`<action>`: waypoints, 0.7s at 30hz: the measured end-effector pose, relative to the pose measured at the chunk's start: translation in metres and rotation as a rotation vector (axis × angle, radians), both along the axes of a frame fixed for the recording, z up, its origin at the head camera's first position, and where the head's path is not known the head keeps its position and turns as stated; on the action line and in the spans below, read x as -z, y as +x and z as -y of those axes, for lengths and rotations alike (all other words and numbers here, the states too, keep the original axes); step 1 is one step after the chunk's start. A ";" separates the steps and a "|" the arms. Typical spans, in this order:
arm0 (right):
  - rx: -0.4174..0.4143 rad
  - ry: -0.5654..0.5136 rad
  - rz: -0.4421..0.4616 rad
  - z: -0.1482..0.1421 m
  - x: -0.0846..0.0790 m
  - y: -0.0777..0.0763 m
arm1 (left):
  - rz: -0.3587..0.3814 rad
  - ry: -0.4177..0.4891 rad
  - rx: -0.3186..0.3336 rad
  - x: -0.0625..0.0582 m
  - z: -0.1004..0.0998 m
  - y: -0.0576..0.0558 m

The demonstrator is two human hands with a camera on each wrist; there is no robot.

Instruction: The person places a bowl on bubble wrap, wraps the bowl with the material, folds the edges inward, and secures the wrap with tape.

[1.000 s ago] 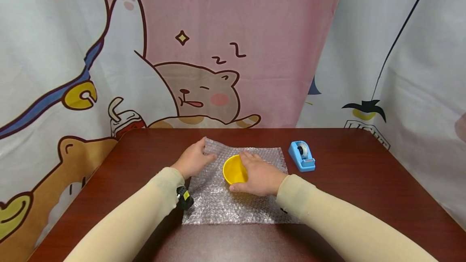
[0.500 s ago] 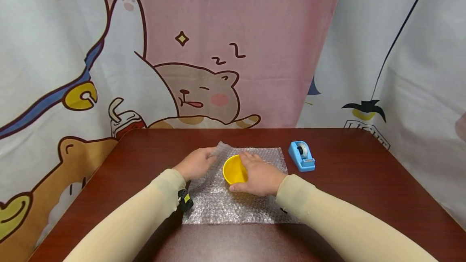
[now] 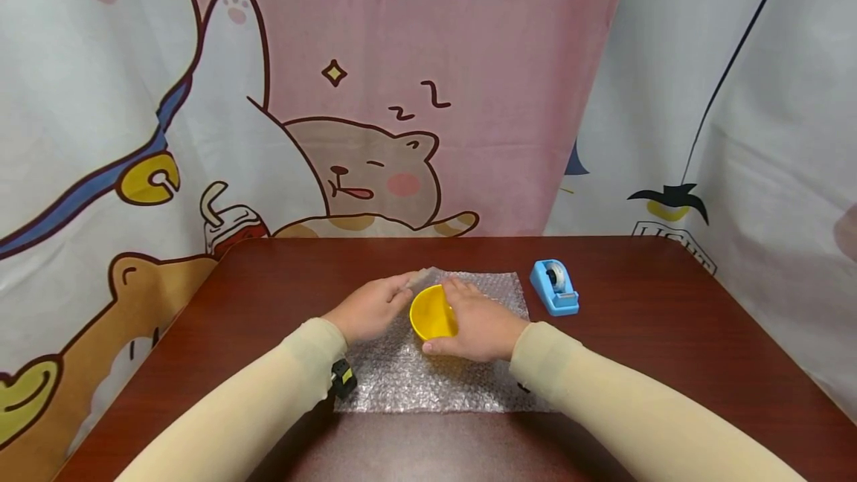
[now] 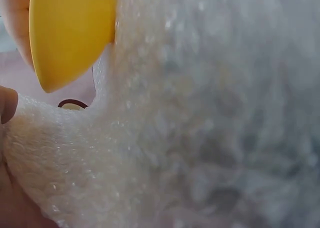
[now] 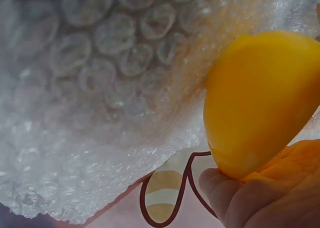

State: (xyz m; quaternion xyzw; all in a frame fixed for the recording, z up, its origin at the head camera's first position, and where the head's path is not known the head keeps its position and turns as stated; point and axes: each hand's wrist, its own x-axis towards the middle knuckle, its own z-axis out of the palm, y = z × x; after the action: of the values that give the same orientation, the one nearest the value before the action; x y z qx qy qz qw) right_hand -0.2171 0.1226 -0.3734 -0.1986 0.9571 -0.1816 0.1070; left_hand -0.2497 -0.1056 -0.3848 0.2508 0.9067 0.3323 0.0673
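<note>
A yellow bowl (image 3: 428,315) stands on a sheet of bubble wrap (image 3: 435,389), its opening facing up in the head view. My right hand (image 3: 483,326) holds the bowl from the right, thumb at the near rim and fingers at the far rim. To the bowl's left, my left hand (image 3: 372,309) pinches the sheet's left edge between thumb and fingers. That edge is lifted and folded over toward the bowl. In the left wrist view the raised bubble wrap (image 4: 75,158) fills most of the picture. The right wrist view has the bowl's outer side (image 5: 260,103) close up.
A light blue tape dispenser (image 3: 556,288) with a roll of tape stands just right of the sheet on the dark red-brown table (image 3: 643,318). Behind the table hangs a curtain (image 3: 495,95) printed with cartoon animals. Pale sleeves cover both forearms.
My left hand has moved right toward the bowl, bringing the left edge of the bubble wrap over with it. The right hand and the bowl have stayed in place.
</note>
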 end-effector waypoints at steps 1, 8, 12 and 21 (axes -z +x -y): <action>-0.004 -0.005 0.003 -0.002 0.000 0.000 | -0.010 -0.008 0.005 0.000 -0.001 0.001; -0.007 -0.041 0.036 -0.014 -0.003 0.000 | -0.014 -0.063 0.010 -0.004 -0.006 0.006; 0.009 -0.049 0.037 -0.017 -0.004 0.002 | -0.011 -0.083 0.027 -0.004 -0.009 0.008; 0.023 -0.083 0.040 -0.016 -0.004 0.004 | -0.047 -0.134 0.111 -0.006 -0.016 0.015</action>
State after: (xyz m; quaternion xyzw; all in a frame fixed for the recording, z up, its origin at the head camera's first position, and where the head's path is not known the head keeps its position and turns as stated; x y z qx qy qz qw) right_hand -0.2131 0.1385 -0.3690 -0.1883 0.9487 -0.2262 0.1158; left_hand -0.2349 -0.0898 -0.3787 0.3034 0.9129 0.2608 0.0807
